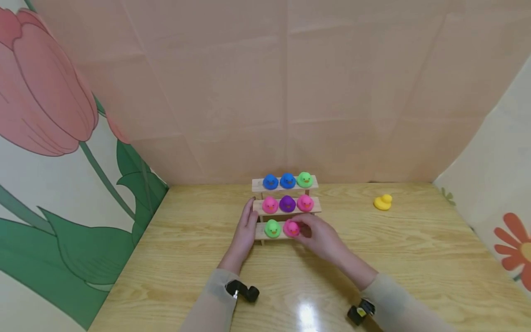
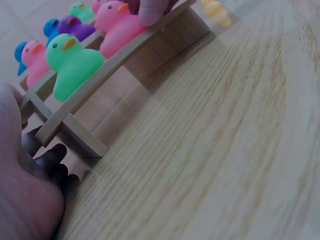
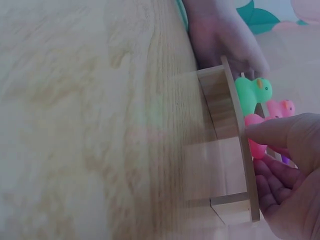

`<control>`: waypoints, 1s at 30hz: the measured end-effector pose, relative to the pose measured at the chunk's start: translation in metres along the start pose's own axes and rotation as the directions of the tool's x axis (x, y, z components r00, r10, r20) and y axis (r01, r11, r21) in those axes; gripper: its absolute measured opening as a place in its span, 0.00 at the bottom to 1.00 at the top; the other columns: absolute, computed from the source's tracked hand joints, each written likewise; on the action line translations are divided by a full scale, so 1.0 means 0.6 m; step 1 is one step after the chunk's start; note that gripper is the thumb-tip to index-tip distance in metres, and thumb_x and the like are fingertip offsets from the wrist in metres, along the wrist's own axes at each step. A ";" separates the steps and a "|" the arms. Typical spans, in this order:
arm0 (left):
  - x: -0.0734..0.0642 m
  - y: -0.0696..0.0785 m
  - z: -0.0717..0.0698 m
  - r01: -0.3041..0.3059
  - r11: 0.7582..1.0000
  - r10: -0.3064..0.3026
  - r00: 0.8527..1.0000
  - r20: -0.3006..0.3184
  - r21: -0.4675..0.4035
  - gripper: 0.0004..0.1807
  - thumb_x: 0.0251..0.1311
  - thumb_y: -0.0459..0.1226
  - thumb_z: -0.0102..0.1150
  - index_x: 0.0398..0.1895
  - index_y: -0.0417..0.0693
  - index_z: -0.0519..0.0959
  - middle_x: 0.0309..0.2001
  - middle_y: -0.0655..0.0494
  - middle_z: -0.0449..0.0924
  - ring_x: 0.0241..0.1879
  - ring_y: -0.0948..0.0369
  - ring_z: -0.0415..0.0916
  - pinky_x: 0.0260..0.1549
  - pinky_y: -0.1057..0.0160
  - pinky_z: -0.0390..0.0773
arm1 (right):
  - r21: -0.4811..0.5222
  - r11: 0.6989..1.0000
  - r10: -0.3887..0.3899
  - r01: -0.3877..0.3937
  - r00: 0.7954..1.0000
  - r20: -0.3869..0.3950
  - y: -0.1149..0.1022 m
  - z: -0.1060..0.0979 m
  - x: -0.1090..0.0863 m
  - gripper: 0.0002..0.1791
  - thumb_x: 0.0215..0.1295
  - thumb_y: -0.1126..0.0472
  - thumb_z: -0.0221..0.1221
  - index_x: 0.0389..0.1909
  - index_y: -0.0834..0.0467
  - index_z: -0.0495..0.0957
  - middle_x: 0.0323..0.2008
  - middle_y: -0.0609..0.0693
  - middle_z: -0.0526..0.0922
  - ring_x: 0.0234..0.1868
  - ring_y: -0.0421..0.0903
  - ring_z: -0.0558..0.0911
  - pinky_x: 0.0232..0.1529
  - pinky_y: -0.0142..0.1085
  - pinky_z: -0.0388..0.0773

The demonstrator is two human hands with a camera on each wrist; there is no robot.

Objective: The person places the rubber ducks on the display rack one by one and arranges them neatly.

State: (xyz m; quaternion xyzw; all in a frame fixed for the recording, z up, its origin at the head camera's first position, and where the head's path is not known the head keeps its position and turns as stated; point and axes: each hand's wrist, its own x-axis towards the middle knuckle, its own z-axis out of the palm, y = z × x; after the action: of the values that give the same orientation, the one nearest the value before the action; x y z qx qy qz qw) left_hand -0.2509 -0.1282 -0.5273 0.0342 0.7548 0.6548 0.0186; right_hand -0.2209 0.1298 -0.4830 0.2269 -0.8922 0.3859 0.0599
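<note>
A three-tier wooden display rack [image 1: 260,207] holds small rubber ducks. My right hand [image 1: 318,236] pinches a pink duck [image 1: 291,228] on the bottom tier between thumb and fingers, beside a green duck [image 1: 272,228]. At the rack's left end, my left hand [image 1: 245,230] holds its side; in the left wrist view the fingers [image 2: 52,159] bend in below the bottom shelf. The middle tier bears a pink duck [image 1: 270,204], a purple duck [image 1: 287,204] and another pink duck [image 1: 305,203]. Two blue ducks [image 1: 270,181] and a green duck [image 1: 304,180] sit on top.
A yellow duck [image 1: 382,202] stands apart on the wooden table [image 1: 415,249], right of the rack. Behind the table hangs a pinkish backdrop [image 1: 290,92]. Flower-printed panels [image 1: 54,92] flank both sides.
</note>
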 end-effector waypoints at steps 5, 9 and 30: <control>-0.001 -0.001 -0.001 0.020 1.000 -0.020 1.000 0.005 -0.003 0.32 0.87 0.62 0.39 0.89 0.84 0.51 0.89 0.61 0.51 0.88 0.50 0.46 0.84 0.37 0.47 | -0.027 1.000 0.000 0.000 1.000 -0.010 0.004 0.001 -0.002 0.24 0.63 0.68 0.79 0.60 0.54 0.88 0.57 0.51 0.88 0.59 0.54 0.86 0.63 0.53 0.85; 0.000 -0.002 -0.001 0.017 1.000 -0.017 1.000 0.007 -0.003 0.32 0.88 0.61 0.39 0.89 0.85 0.50 0.89 0.62 0.51 0.88 0.51 0.46 0.84 0.38 0.47 | -0.036 0.999 0.012 -0.012 1.000 -0.007 0.004 0.002 -0.002 0.25 0.63 0.67 0.80 0.60 0.53 0.88 0.58 0.51 0.88 0.60 0.54 0.85 0.64 0.54 0.84; 0.000 0.002 0.000 0.016 1.000 -0.016 1.000 0.008 0.008 0.32 0.87 0.63 0.39 0.88 0.87 0.51 0.89 0.61 0.52 0.87 0.50 0.47 0.84 0.37 0.47 | -0.081 0.997 0.011 -0.015 0.999 -0.045 0.002 0.013 0.001 0.25 0.61 0.64 0.82 0.59 0.53 0.88 0.53 0.48 0.87 0.55 0.53 0.85 0.57 0.51 0.83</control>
State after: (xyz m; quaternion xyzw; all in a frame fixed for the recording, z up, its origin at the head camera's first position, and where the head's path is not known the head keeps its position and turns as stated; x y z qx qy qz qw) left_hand -0.2511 -0.1283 -0.5263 0.0308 0.7575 0.6516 0.0267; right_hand -0.2216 0.1246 -0.4886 0.2099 -0.9071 0.3544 0.0862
